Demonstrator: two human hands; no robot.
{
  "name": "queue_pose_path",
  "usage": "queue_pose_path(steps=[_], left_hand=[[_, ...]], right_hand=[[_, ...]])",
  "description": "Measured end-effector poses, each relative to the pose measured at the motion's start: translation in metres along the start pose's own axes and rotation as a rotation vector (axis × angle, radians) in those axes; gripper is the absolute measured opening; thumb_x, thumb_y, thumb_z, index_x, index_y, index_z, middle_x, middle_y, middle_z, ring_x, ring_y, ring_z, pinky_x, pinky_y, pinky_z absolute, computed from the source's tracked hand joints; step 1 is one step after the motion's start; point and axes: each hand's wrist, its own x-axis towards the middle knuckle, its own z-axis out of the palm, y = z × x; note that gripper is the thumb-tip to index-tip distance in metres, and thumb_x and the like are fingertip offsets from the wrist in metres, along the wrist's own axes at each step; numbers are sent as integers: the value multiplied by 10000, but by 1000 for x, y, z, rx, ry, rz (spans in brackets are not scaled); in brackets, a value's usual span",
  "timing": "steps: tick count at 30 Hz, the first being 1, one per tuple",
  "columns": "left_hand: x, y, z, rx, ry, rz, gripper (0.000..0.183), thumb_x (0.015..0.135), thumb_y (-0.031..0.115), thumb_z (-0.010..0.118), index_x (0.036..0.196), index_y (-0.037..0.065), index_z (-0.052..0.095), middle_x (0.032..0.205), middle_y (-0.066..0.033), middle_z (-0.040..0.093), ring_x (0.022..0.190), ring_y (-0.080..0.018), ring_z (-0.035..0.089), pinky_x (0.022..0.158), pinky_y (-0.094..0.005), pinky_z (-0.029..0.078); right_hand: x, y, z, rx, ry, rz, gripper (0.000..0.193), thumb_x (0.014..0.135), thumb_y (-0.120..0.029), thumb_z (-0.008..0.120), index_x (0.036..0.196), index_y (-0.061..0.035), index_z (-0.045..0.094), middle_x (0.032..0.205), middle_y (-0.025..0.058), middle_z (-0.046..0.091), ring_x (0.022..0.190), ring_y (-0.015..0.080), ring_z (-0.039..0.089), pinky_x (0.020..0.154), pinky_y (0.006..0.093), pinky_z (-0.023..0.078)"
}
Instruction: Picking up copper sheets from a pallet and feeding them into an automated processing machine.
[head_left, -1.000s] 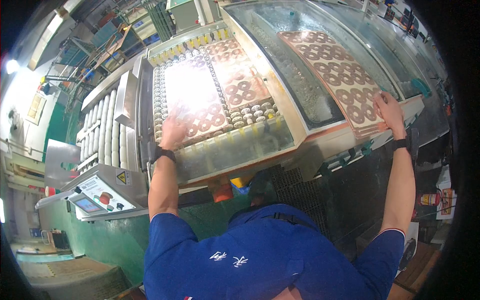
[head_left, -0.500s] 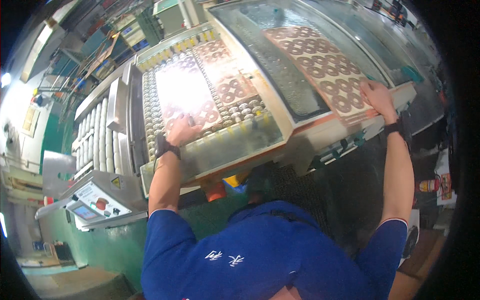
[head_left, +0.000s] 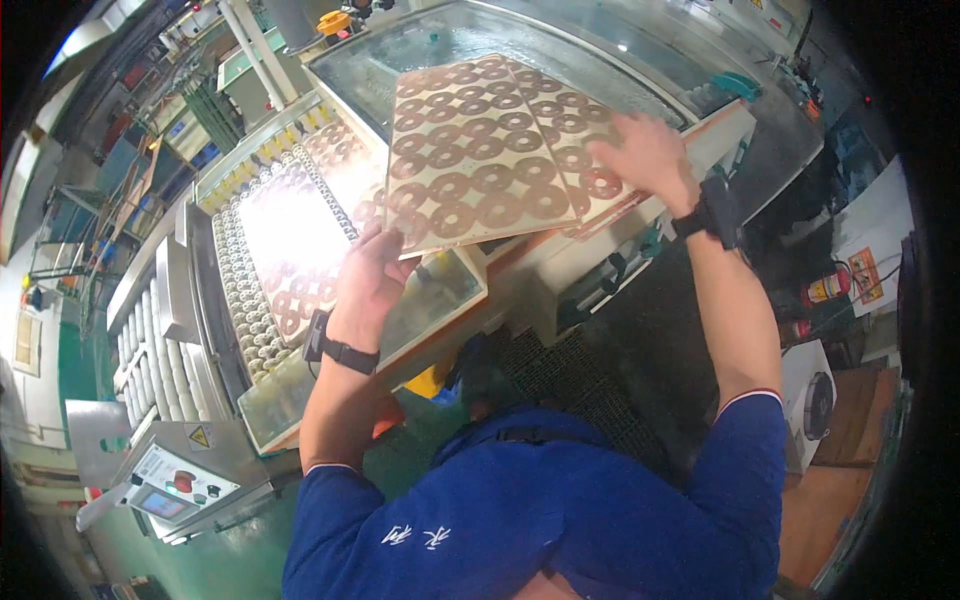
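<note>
My left hand (head_left: 368,275) pinches the near left corner of a flat panel (head_left: 465,135) printed with rows of copper-brown rings. That panel is tilted and partly overlaps a stack of similar ring-patterned panels (head_left: 570,145), which rests on the machine's top at the right. Over the right edge of the stack, my right hand (head_left: 655,165) has its fingers stretched out, slightly blurred; whether it touches the panels I cannot tell. On the roller conveyor to the left lies another panel (head_left: 275,235), washed out by glare, with one more panel (head_left: 330,150) beside it.
Small wheel rollers (head_left: 235,290) line the conveyor bed inside a pale frame. A control box (head_left: 170,485) with a screen and red button stands at the lower left. Glass-topped tank covers (head_left: 450,30) extend behind the stack. A fire extinguisher (head_left: 828,288) is at the right.
My left hand has left the panel on the rollers and now holds a panel tilted over the stack. My right hand has opened off the stack's near corner. The view has shifted.
</note>
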Motion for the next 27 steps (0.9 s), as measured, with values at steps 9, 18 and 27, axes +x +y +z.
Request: queue_pose_path(steps=[9,18,27], left_hand=[[-32,21,37,-20,202,-121,273,979,54,564,1251,38,572,1121,-49,607,1035,-212,611,918,-398,518],[-27,6,29,-32,146,-120,259,969,9,528,1223,15,578,1074,-49,612,928,-180,615,777,-330,535],[-38,15,47,-82,133,-86,298,964,-11,497,1254,-21,561,1015,-55,622,799,-152,622,634,-277,520]], right_hand=[[15,75,13,215,-272,202,720,789,-700,690,794,20,727,765,194,702,787,352,703,705,440,520],[29,84,14,254,-319,180,640,785,-600,711,709,35,699,684,228,669,696,367,687,707,467,506],[8,84,18,176,-191,214,710,828,-661,647,822,48,679,770,257,661,760,349,689,682,436,506]])
